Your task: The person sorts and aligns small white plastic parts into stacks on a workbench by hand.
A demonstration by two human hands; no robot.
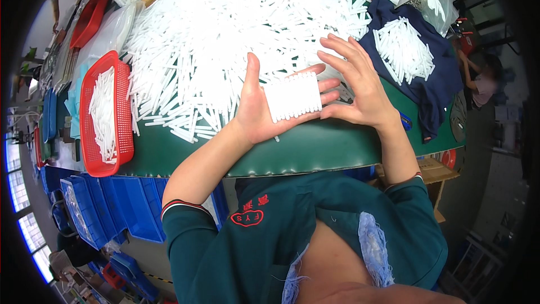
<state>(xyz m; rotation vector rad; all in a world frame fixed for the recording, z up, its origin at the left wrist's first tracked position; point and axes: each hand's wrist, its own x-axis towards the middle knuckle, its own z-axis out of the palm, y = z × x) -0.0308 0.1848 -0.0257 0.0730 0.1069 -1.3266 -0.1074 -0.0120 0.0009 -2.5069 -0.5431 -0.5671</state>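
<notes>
A neat row of short white plastic tubes (pixel 293 97), laid side by side, rests on the palm of my left hand (pixel 251 104). That palm faces up, its thumb stands out, and the fingers reach flat under the tubes. Just to the right is my right hand (pixel 363 87), with fingers spread and bent and nothing seen in them. Its thumb tip comes close to the row's right end; whether it touches I cannot tell. Beyond both hands spreads a large heap of loose white tubes (pixel 225 28) on the green tabletop (pixel 253 157).
A red basket (pixel 119 112) with more tubes stands at the left. On the right, a dark blue cloth (pixel 439 95) bears a smaller tube pile (pixel 402 50). Blue crates (pixel 140 208) stand below the table's left edge. Another person (pixel 484 81) is at far right.
</notes>
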